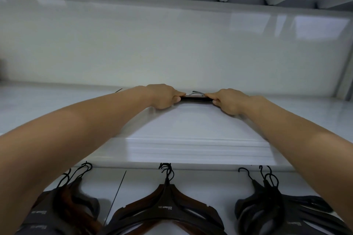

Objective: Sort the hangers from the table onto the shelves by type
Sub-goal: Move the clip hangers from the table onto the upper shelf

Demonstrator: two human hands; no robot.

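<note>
Hanger (196, 98), dark with a grey hook (196, 93), is far back on the white shelf (191, 120), close to the wall (172, 44); whether it touches the shelf is unclear. Your left hand (164, 97) grips its left end with fingers curled round it, and your right hand (228, 102) grips the right end likewise. Below the shelf's front edge, dark hangers lie on a white surface in a left pile (66, 206), middle pile (166, 208) and right pile (271, 206).

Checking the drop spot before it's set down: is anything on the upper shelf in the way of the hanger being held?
Nothing visible does. The left hand and right hand grip the hanger at the rear of the shelf, and no other object shows beneath or beside it.
</note>
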